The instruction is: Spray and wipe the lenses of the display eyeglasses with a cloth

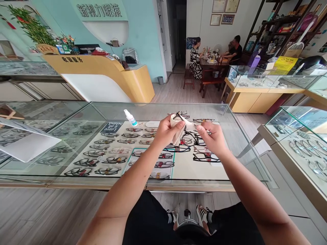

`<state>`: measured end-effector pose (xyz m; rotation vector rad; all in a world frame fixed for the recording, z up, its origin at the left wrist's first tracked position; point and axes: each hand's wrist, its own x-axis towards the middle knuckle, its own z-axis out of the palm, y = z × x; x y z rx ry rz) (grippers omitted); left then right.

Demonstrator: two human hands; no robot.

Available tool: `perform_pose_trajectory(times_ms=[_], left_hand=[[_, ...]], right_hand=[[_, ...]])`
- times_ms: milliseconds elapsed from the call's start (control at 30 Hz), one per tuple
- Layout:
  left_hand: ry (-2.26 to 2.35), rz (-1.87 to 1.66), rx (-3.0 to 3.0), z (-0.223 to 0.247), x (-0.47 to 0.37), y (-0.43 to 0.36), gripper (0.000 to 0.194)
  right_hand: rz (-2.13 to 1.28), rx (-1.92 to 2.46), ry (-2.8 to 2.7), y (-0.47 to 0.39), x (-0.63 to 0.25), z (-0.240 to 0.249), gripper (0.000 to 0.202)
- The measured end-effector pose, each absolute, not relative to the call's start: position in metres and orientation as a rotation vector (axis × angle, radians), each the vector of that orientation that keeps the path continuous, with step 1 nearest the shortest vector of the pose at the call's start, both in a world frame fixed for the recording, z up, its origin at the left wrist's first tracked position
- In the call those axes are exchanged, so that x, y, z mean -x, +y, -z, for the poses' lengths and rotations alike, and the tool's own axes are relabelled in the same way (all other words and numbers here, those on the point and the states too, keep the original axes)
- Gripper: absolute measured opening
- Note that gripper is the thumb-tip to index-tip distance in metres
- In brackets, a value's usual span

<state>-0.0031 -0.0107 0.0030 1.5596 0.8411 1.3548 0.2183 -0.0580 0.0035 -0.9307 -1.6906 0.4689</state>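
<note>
My left hand [166,132] is closed round a cream cleaning cloth [176,139], raised above the glass counter. A dark, thin part of a pair of eyeglasses [179,115] pokes out of the folded cloth. To its right, my right hand [212,135] is closed in a pinch at the other side of the eyeglasses, close to the cloth's edge. The fingers and cloth hide much of the frame. Black frames show below and between the hands; which belong to the held pair is hard to tell against those under the glass.
The glass display counter [102,110] holds rows of eyeglasses. On its top stand a white spray bottle [130,117] and, at left, a white panel-like object [28,143]. More glass cases [301,122] stand at right. Two people sit at a table [212,64] behind.
</note>
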Motion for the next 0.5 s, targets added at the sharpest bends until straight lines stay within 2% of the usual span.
perform_pose_trajectory(times_ms=[167,200,267,500], left_hand=[[0.880,-1.374,-1.625,-0.008,-0.001,-0.019,0.059],[0.892,-1.388,-1.623,-0.009,-0.002,-0.020,0.058],[0.903,-1.410,-1.613,-0.010,-0.003,-0.021,0.056],[0.848,-1.324,-1.550,-0.007,-0.008,-0.022,0.059]], right_hand=[[-0.376,0.951,-1.819,-0.057,-0.209,0.001,0.019],[-0.386,0.962,-1.826,-0.056,-0.208,0.002,0.015],[-0.434,0.972,-1.828,-0.056,-0.205,0.005,0.016],[-0.784,0.900,-1.722,-0.057,-0.203,0.003,0.040]])
